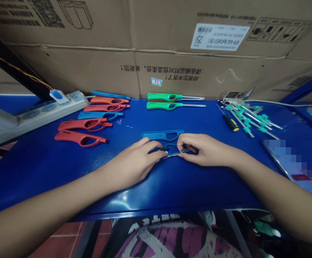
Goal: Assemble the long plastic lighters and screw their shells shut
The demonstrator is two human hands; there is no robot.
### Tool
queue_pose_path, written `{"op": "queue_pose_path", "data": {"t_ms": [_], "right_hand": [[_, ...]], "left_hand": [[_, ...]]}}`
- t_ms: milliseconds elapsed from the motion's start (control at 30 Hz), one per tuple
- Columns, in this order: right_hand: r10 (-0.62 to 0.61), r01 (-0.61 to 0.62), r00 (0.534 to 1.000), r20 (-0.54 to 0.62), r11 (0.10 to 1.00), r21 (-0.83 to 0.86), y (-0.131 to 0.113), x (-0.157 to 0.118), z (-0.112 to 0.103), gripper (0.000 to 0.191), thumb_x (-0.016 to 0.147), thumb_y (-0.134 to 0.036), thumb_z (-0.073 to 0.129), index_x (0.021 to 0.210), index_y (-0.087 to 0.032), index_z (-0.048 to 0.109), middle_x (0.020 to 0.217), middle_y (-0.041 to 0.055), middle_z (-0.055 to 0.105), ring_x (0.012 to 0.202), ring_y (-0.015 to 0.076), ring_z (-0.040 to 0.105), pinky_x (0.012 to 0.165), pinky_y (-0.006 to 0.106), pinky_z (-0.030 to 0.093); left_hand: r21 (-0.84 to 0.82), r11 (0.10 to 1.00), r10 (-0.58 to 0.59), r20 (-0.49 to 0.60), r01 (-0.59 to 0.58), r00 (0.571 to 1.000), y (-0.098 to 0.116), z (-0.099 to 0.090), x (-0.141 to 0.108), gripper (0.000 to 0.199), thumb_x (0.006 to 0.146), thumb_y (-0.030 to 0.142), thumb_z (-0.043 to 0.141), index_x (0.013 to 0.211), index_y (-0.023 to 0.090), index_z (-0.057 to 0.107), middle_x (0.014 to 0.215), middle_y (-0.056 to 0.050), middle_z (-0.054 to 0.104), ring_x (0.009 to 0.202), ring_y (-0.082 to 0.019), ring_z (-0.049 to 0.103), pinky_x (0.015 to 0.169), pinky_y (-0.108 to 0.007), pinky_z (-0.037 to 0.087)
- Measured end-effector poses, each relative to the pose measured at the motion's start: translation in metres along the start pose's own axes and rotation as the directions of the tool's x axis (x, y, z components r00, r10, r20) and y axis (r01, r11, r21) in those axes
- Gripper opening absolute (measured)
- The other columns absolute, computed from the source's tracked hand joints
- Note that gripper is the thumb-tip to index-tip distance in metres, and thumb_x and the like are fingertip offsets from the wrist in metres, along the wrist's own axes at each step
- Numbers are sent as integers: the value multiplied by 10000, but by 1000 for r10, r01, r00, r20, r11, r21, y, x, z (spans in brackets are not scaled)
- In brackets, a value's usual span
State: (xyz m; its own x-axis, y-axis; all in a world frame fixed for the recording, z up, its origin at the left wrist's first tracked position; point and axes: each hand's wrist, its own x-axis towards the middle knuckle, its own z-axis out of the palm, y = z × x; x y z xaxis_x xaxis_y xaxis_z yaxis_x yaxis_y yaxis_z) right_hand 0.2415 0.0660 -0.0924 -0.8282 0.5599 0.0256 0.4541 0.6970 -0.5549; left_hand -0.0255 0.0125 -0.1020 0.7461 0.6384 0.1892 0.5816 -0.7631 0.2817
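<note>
Near the middle of the table, my left hand (145,157) has its thumb and fingers closed at a second blue lighter half (169,146), mostly hidden by my fingers. My right hand (203,148) pinches thin grey wires (173,155) at the other end of this piece. Small dark parts show between the two hands, too small to make out. Just behind my fingers lies a blue lighter shell half (158,135), its trigger opening to the right.
Red, orange and blue lighter shells (82,138) lie at left by a power strip (37,114). Green lighters (161,105) with metal tubes lie behind. At right are a screwdriver (230,122), metal tubes with teal parts (253,116) and a flat device (277,159). A cardboard box (91,68) backs the table.
</note>
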Motion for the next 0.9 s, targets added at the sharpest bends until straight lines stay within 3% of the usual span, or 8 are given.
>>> {"op": "queue_pose_path", "data": {"t_ms": [167, 267, 533, 900], "right_hand": [[-39, 39, 999, -12, 999, 4, 2, 0, 4, 104, 943, -252, 595, 1041, -218, 584, 981, 20, 637, 817, 139, 556, 706, 256, 386], [-83, 83, 997, -9, 996, 23, 3, 0, 4, 69, 966, -250, 562, 1008, -217, 605, 1039, 39, 634, 907, 153, 582, 764, 266, 405], [-49, 48, 999, -24, 999, -19, -1, 2, 3, 65, 906, -241, 591, 899, -215, 532, 868, -4, 593, 714, 125, 486, 643, 249, 346], [-105, 106, 994, 13, 978, -178, 2, 1, 7, 112, 1012, -258, 487, 992, -201, 582, 987, 46, 629, 844, 165, 586, 726, 277, 412]], "left_hand": [[9, 1000, -10, 23, 10, 1000, 1, 0, 0, 327, 1029, 189, 423, 1279, 201, 633, 1236, -121, 615, 1077, -257, 542, 933, -430, 520], [20, 1000, -12, 30, 12, 999, 1, 0, 0, 326, 1029, 191, 425, 1286, 206, 626, 1264, -118, 604, 1087, -259, 537, 936, -431, 516], [21, 1000, -10, 24, 10, 1000, 0, 1, 0, 327, 1031, 198, 422, 1295, 211, 614, 1235, -116, 611, 1069, -249, 543, 924, -411, 519], [54, 999, 5, 38, -7, 999, -2, 2, -1, 327, 1031, 197, 421, 1286, 205, 626, 1255, -119, 591, 1087, -263, 527, 943, -427, 518]]}}
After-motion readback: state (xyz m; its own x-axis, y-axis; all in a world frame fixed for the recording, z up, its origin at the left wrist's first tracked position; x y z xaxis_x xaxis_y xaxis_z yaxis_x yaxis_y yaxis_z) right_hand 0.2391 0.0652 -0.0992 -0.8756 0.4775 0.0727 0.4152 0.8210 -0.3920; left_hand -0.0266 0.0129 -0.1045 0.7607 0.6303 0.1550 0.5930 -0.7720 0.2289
